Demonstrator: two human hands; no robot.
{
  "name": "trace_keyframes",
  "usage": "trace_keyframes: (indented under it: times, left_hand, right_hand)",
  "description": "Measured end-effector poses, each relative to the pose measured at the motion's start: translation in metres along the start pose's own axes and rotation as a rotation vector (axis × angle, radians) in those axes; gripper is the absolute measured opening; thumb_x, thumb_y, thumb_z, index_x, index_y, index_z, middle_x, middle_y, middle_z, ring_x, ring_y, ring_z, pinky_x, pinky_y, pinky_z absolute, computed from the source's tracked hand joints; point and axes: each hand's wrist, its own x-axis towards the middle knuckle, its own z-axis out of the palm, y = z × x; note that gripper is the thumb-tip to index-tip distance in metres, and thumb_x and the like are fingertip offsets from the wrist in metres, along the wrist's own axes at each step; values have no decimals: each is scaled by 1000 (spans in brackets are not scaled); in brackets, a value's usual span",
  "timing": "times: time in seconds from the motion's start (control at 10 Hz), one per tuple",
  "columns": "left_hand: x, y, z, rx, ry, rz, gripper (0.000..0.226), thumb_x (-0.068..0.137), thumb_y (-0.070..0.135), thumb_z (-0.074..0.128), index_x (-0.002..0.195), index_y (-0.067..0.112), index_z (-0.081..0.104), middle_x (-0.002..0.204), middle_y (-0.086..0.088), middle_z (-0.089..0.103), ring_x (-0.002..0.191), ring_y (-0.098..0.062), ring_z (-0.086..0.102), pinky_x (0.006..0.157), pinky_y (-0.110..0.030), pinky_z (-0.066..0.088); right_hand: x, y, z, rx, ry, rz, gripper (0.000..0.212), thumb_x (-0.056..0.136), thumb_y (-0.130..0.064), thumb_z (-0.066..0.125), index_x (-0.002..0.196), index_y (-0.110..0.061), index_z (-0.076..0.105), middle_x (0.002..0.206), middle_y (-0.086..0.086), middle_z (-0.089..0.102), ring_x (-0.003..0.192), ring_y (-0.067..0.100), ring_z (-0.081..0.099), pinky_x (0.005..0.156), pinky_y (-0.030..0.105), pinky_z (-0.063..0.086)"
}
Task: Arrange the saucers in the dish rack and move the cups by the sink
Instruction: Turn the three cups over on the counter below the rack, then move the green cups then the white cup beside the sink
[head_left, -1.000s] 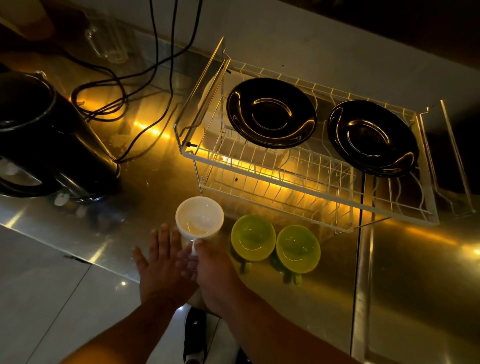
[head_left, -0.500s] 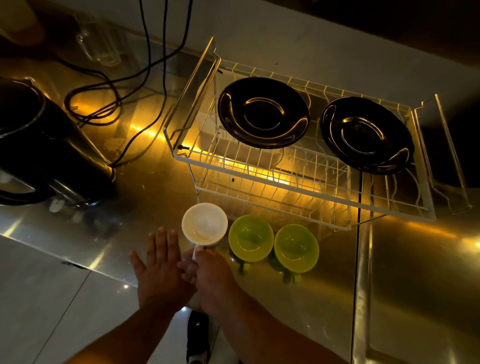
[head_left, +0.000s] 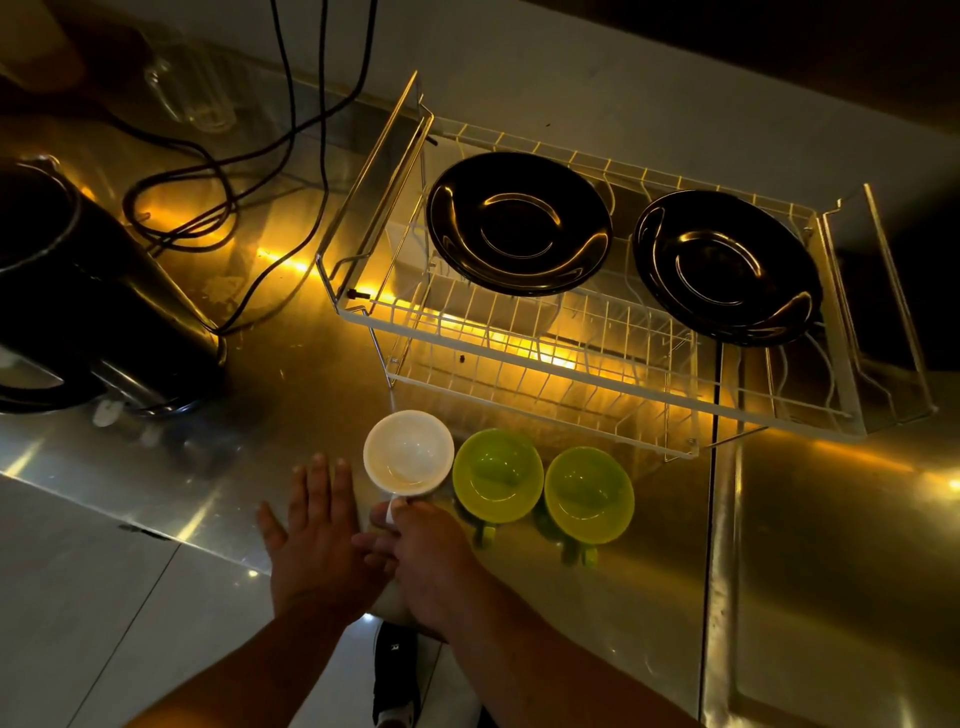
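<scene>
Two black saucers (head_left: 519, 223) (head_left: 724, 265) lie in the white wire dish rack (head_left: 519, 387) at the back of the steel counter. In front of the rack stand three cups in a row: a white cup (head_left: 408, 451) on the left and two green cups (head_left: 497, 474) (head_left: 588, 493) to its right. My right hand (head_left: 431, 561) pinches the white cup's handle. My left hand (head_left: 317, 540) rests flat with fingers spread on the counter, just left of the white cup.
A black electric kettle (head_left: 78, 291) stands at the left, with black cables (head_left: 228, 171) looping behind it. A clear glass jug (head_left: 192, 88) sits at the back left. The sink basin (head_left: 841, 597) lies at the right. The counter's front edge runs under my wrists.
The white cup has slid to the right, closer to the left green cup, with my right hand on its handle. My left hand stayed flat beside it.
</scene>
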Motion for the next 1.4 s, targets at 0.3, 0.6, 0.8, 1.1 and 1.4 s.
trace_keyframes:
  times: [0.3,0.6,0.8,1.1,1.4]
  left_hand:
    - [2,0,3,3,-20,-27,119,75,85,38,164,15,3,173,-14,0,159,-34,-4,121,-67,-3]
    - [1,1,-3,0,-12,-8,123,75,96,17,163,10,13,172,-18,10,159,-39,6,119,-70,2]
    - [3,6,-2,-58,11,-50,124,74,99,27,162,13,20,171,-14,18,158,-35,11,120,-66,4]
    - [2,8,-7,-72,8,-74,120,75,98,22,164,18,14,174,-10,9,159,-31,3,121,-63,0]
    - [4,20,-24,-113,-184,-161,150,49,112,15,162,18,-15,171,-9,-23,157,-30,-21,120,-68,-4]
  right_hand:
    - [5,-1,-9,-29,-5,-6,38,84,-41,52,103,-13,68,104,15,73,86,26,70,81,46,60]
    - [-23,-11,-12,-141,39,-68,28,98,-40,45,84,-25,65,89,4,79,72,18,74,59,30,55]
    - [-48,-6,-35,-225,59,-198,22,95,-27,52,112,-22,65,93,3,76,79,24,74,72,42,59]
    - [-92,22,-125,-289,247,-311,18,93,-8,59,79,-12,70,62,-1,70,56,9,62,51,21,48]
    - [-109,45,-192,-307,510,-319,12,93,-10,59,90,-18,67,68,8,72,49,4,61,42,14,42]
